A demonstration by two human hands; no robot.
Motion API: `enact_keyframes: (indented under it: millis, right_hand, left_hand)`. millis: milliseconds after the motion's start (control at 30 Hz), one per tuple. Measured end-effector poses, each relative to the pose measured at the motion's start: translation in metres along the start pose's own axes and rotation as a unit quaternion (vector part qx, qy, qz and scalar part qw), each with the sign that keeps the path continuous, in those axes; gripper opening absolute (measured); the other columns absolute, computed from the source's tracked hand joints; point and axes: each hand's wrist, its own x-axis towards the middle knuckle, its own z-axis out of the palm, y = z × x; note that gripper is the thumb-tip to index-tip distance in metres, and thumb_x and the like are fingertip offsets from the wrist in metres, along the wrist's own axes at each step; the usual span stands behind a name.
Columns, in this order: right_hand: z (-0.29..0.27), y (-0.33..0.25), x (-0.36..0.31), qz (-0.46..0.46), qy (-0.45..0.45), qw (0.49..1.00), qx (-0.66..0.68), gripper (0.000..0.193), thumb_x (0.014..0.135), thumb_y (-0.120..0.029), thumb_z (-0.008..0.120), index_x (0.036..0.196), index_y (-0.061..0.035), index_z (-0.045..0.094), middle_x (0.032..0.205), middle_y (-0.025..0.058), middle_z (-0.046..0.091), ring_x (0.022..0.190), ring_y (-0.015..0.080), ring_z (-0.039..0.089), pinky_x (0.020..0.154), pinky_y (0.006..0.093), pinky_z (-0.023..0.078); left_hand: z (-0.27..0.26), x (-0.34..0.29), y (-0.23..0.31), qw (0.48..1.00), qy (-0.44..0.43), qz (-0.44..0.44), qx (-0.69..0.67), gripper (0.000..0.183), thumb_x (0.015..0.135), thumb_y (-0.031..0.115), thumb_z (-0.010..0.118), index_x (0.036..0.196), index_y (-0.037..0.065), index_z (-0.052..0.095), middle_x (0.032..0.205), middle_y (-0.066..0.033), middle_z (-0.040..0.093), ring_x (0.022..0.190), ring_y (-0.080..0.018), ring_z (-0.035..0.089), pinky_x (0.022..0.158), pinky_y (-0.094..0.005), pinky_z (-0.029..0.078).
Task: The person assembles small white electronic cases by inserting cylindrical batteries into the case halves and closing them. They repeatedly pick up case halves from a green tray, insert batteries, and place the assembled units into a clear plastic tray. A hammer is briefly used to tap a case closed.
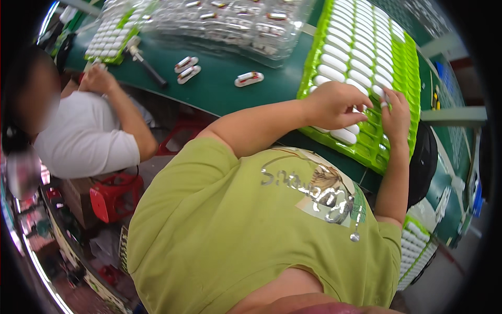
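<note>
White oval pieces (361, 56) fill most of three long rows in a bright green tray (374, 152), centre-right to upper right of frame. Nearest the camera: wearer's light green T-shirt (225, 225), lower centre, printed front. Left hand (337, 103) comes in from the left, half-curled over the near part of the left and middle rows; thumb and fingers bent, can't tell if it grasps a piece. Right hand (396, 115) comes up from below, fingertips at the near end of the right-hand row, at or just beside a piece; can't tell whether it's pinching or only touching. Tray slots between and below the hands are bare green, as is the column along the tray's right side.

Tray lies on a dark green table (219, 89). Left of it, upper centre, one loose white piece (249, 79) with its insides exposed; farther left, two similar pieces (186, 70) close together. Dark-handled tool (150, 68) beyond those, upper left. Stacked clear plastic trays (235, 23) along the top, holding small parts. Left of frame: co-worker in a white shirt (89, 136), hands by another green tray (111, 39) of white pieces. Red stool (116, 198) below the co-worker.
</note>
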Motion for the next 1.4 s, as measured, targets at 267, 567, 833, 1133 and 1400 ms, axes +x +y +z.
enact_keyframes:
  millis: [267, 567, 833, 1133, 1400]
  right_hand:
    - [-0.011, -0.011, -0.004, 0.014, 0.032, 0.999, -0.014, 0.025, 0.091, -0.013, 0.065, 0.112, -0.0011, 0.067, 0.109, 0.0158, 0.066, 0.1, 0.0326, 0.063, 0.088, 0.0388, 0.049]
    - [-0.072, -0.035, -0.014, 0.113, -0.025, 0.984, 0.137, 0.018, 0.094, -0.009, 0.066, 0.108, 0.0021, 0.067, 0.091, 0.0059, 0.066, 0.082, 0.0103, 0.06, 0.077, 0.0249, 0.048]
    - [-0.089, -0.11, 0.025, -0.026, -0.062, 0.987, 0.143, 0.018, 0.089, -0.005, 0.067, 0.105, 0.0028, 0.066, 0.093, 0.0103, 0.066, 0.083, 0.0183, 0.064, 0.078, 0.0291, 0.049]
    - [-0.073, -0.139, -0.019, -0.01, -0.184, 0.971, 0.151, 0.018, 0.083, -0.004, 0.071, 0.099, 0.0018, 0.067, 0.086, 0.0122, 0.065, 0.075, 0.0217, 0.065, 0.072, 0.031, 0.049]
    - [-0.058, -0.156, -0.07, 0.17, -0.14, 0.936, 0.274, 0.01, 0.087, -0.004, 0.069, 0.094, 0.0022, 0.068, 0.084, 0.008, 0.066, 0.076, 0.0148, 0.061, 0.073, 0.0267, 0.048]
  left_hand:
    - [-0.054, -0.051, 0.025, 0.993, 0.079, 0.017, 0.081, 0.02, 0.08, 0.015, 0.077, 0.097, 0.008, 0.069, 0.08, -0.0066, 0.066, 0.069, -0.0207, 0.066, 0.061, -0.0329, 0.051]
    - [-0.162, -0.161, 0.012, 0.829, 0.312, -0.085, 0.457, 0.036, 0.074, 0.009, 0.076, 0.108, 0.005, 0.065, 0.11, -0.0116, 0.068, 0.103, -0.0312, 0.061, 0.093, -0.0408, 0.046]
    - [-0.183, -0.203, 0.008, 0.802, 0.348, -0.161, 0.458, 0.047, 0.073, 0.01, 0.076, 0.116, 0.004, 0.06, 0.116, -0.0148, 0.063, 0.108, -0.0338, 0.057, 0.095, -0.0419, 0.043]
    - [-0.168, -0.217, -0.002, 0.796, 0.408, -0.155, 0.419, 0.053, 0.074, 0.008, 0.077, 0.123, 0.002, 0.057, 0.124, -0.0162, 0.06, 0.116, -0.0325, 0.056, 0.1, -0.0411, 0.043]
    - [-0.186, -0.202, -0.006, 0.792, 0.381, -0.172, 0.445, 0.055, 0.074, 0.014, 0.078, 0.124, 0.003, 0.057, 0.124, -0.0154, 0.06, 0.116, -0.0343, 0.055, 0.1, -0.0425, 0.042]
